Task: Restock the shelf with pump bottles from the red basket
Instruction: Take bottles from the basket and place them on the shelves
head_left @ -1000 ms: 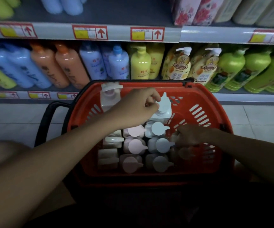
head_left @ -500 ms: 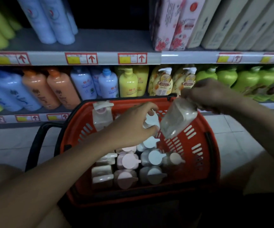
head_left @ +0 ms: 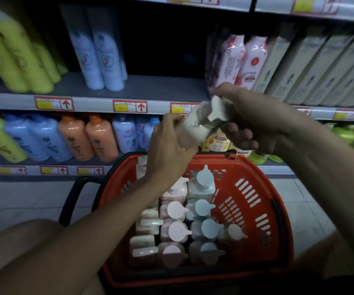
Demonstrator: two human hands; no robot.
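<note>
A red basket [head_left: 263, 211] sits low in front of me, holding several pump bottles [head_left: 201, 228] with pink, pale blue and white tops. Above its far rim I hold one white pump bottle [head_left: 195, 124], tilted with its pump head up and to the right. My left hand [head_left: 169, 150] grips its lower body. My right hand [head_left: 250, 120] wraps the pump end, the fingers curled under it. The bottle is level with the middle shelf's edge [head_left: 99, 103], where a dark gap [head_left: 163, 58] opens between white-blue bottles and pink packs.
On the middle shelf stand yellow bottles [head_left: 16, 60], white-blue bottles [head_left: 99, 58], pink packs [head_left: 240, 60] and pale boxes [head_left: 312, 67]. On the lower shelf are orange bottles [head_left: 88, 137], blue bottles and green bottles [head_left: 352, 135]. The basket's black handle [head_left: 71, 199] sticks out left. My knee [head_left: 29, 235] is at lower left.
My right hand has lifted a white bottle out of the basket and up to shelf height. My left hand left the basket bottles and took hold of that bottle's body. The view tilted upward.
</note>
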